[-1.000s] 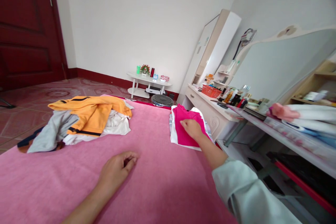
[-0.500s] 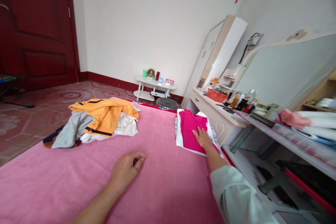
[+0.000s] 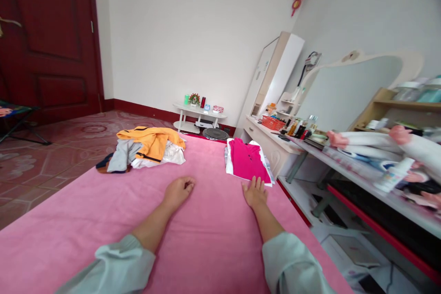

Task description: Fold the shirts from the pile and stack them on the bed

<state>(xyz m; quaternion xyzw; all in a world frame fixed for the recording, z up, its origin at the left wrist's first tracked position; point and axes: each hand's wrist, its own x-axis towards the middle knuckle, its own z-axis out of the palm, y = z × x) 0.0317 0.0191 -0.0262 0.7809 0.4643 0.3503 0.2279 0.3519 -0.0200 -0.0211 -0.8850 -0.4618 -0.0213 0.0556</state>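
Empty, both — my right hand (image 3: 255, 192) lay flat, fingers spread, just short of the folded pink shirt (image 3: 248, 161); my left hand (image 3: 178, 190) rested loosely curled, well left of it — clothes pile (image 3: 148, 149) farther left.

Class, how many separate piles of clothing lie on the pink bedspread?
2. A loose heap topped by an orange garment lies far left; a folded stack topped by a magenta shirt lies far right, just beyond the right hand. Items underneath may be hidden.

On the bed (image 3: 213, 248) the left hand (image 3: 177, 190) and right hand (image 3: 255, 193) lie side by side. The folded stack (image 3: 248, 163) sits just behind the right hand, with the clothes heap (image 3: 148, 149) behind and to the left
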